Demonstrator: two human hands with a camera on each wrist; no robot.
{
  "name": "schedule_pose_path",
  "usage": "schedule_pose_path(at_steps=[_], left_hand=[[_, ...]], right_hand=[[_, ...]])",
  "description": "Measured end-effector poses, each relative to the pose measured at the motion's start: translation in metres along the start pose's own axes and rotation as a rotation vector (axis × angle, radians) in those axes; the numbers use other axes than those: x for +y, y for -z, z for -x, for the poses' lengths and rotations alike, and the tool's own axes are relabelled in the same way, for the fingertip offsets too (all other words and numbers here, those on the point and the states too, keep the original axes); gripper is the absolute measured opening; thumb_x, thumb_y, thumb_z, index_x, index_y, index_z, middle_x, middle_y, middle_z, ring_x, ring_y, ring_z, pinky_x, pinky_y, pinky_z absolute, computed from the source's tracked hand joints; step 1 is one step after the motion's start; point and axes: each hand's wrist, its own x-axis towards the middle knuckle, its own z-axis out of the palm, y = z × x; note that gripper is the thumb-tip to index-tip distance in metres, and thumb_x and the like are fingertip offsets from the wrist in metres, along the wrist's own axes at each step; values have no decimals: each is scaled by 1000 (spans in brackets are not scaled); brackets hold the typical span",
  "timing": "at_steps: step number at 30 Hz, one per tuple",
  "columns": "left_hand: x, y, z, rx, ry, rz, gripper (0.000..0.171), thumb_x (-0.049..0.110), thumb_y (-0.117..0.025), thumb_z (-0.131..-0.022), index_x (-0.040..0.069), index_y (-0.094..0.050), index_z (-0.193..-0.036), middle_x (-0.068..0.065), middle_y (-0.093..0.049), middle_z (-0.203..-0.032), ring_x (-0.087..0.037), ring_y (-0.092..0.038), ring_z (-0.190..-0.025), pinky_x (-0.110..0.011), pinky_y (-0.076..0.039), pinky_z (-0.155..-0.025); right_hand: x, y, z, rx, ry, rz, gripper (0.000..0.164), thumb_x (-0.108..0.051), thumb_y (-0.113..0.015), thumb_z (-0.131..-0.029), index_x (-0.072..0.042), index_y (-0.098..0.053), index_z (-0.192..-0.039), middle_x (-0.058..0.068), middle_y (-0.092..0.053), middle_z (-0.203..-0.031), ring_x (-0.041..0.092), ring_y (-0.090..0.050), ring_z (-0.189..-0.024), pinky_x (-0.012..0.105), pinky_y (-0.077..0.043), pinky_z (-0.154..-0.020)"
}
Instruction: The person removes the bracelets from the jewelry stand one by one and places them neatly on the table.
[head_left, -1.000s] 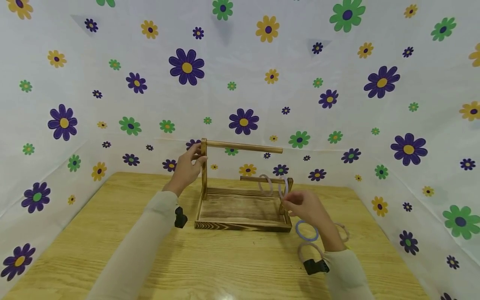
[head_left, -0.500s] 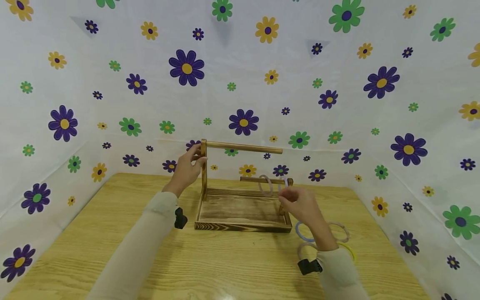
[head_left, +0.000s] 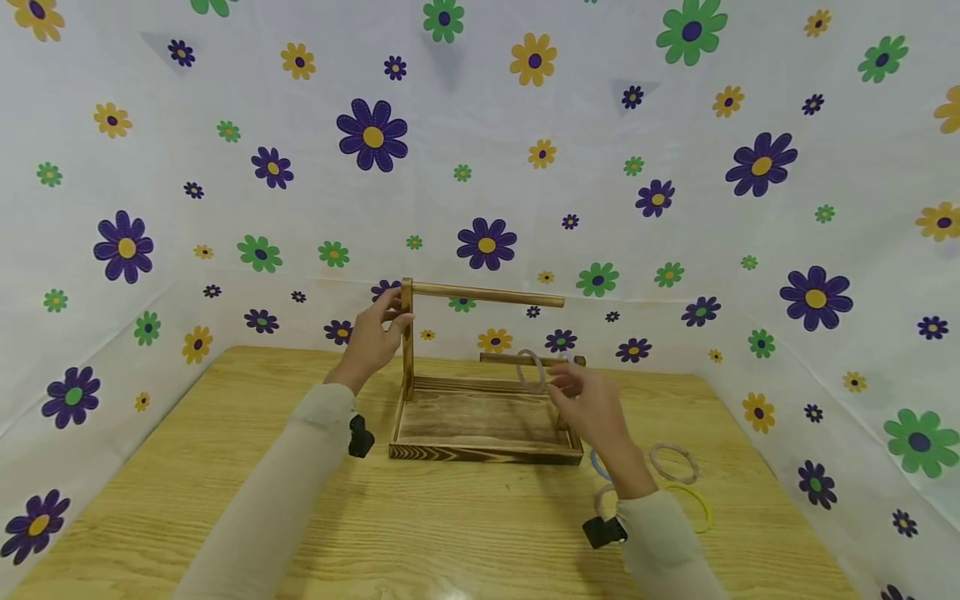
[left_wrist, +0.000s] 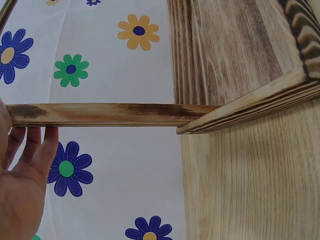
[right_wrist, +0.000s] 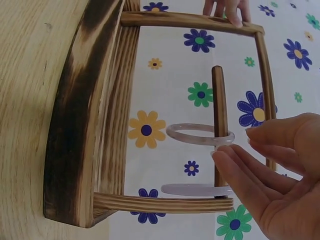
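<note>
A brown wooden bangle stand (head_left: 487,455) has a tray base, a high bar on the left and a low bar on the right. My left hand (head_left: 372,337) grips its tall left post (left_wrist: 110,115) near the top, with the fingers behind. My right hand (head_left: 596,408) is at the low bar, thumb and fingers apart. A pale translucent bangle (right_wrist: 195,137) hangs partway along that bar, right beside my right fingertips; whether they touch it is unclear. Another pale lilac bangle (right_wrist: 192,190) hangs near the bar's right post, mostly behind my hand in the head view.
On the table right of the stand lie a yellow bangle (head_left: 701,506), a greyish bangle (head_left: 675,448), a blue bangle (head_left: 597,462) and a pale bangle (head_left: 601,500). My right arm partly covers some. Flower-printed cloth (head_left: 480,192) encloses the table's back and sides.
My right hand has moved left and slightly up along the low bar, from the lilac bangle toward the other hanging one. The left hand stays on the post.
</note>
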Motion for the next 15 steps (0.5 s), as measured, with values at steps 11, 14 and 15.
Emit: schedule_pose_path(at_steps=[11,14,15], left_hand=[[-2,1,-1,0,-1,6,54,21,-51,-110,7,-36,-159,-22,-55,-138,-43,-53,-139,-56,-53,-108],[-2,1,-1,-3,-7,2,54,20,-51,-110,5,-34,-160,-23,-55,-139,-44,-53,-139,-55,-53,-107],[-2,1,-1,-3,-7,3,55,20,-51,-110,5,-34,-160,-23,-55,-139,-44,-53,-139,-56,-53,-107]], right_hand=[[1,-15,-4,109,36,-19,21,-1,-75,-90,3,-76,-110,22,-78,-90,35,-78,-75,44,-66,-66],[1,-18,-4,135,41,-14,20,1,-75,-89,4,-75,-109,23,-78,-89,35,-78,-75,44,-66,-67],[1,-19,-4,146,42,-10,20,1,-75,-89,4,-76,-108,23,-78,-88,35,-79,-75,44,-66,-66]])
